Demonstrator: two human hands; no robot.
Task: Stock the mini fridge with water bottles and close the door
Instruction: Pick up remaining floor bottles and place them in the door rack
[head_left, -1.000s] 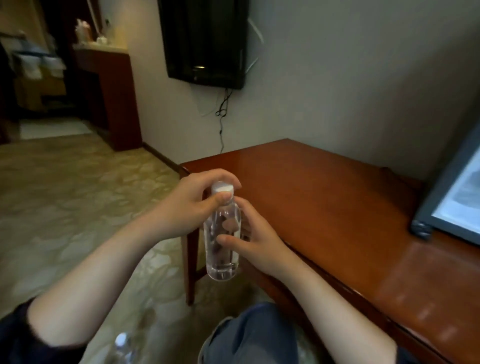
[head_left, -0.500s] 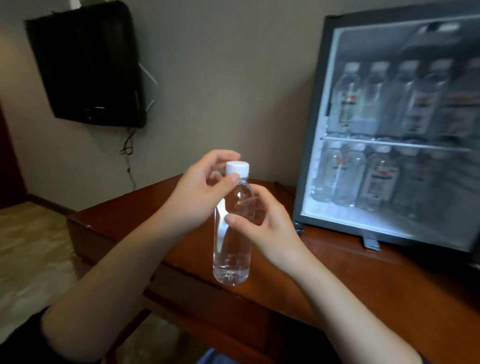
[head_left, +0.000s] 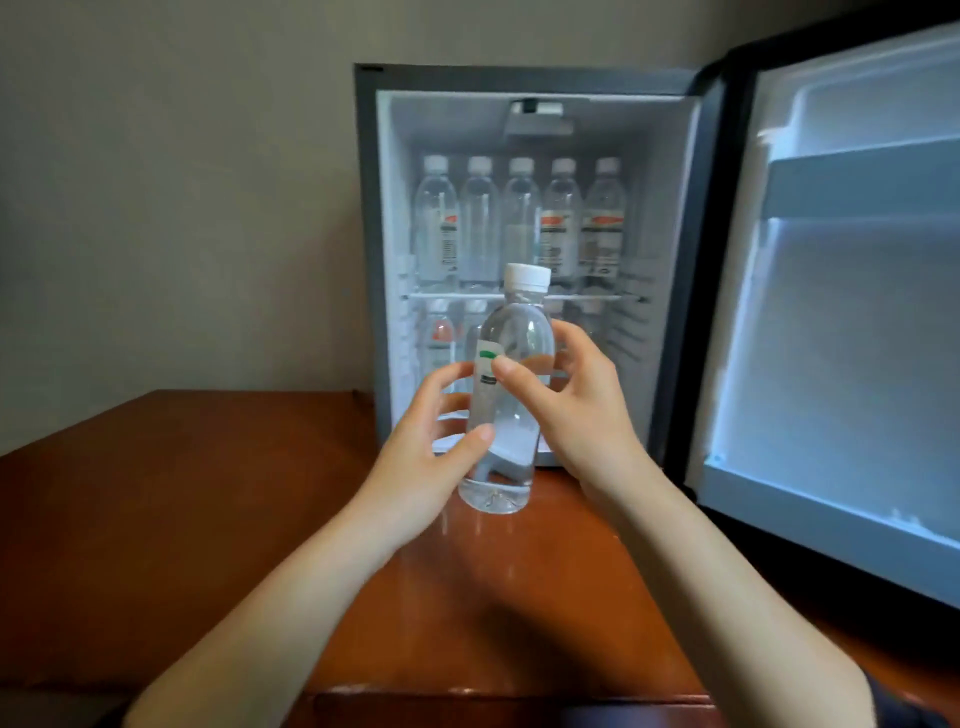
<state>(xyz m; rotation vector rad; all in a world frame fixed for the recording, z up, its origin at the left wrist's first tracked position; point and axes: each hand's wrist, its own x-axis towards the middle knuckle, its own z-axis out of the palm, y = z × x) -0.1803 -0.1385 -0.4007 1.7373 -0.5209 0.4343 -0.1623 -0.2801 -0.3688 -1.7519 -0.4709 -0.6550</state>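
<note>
I hold a clear water bottle (head_left: 506, 415) with a white cap upright above the wooden table, right in front of the open mini fridge (head_left: 535, 260). My left hand (head_left: 426, 452) grips its lower body from the left. My right hand (head_left: 576, 410) grips its middle from the right, thumb on the label. Inside the fridge, several bottles (head_left: 519, 223) stand in a row on the upper shelf. More bottles on the lower shelf are partly hidden behind the held bottle and my hands. The fridge door (head_left: 841, 322) stands swung open to the right.
The reddish wooden table (head_left: 182, 519) stretches left of the fridge and toward me. A plain grey wall (head_left: 182, 182) is behind. The open door's lower edge overhangs the table on the right.
My view swung right from the room and table edge to face the fridge interior. My left hand slid down from the cap to the bottle's lower body. The bottle stays held in both hands.
</note>
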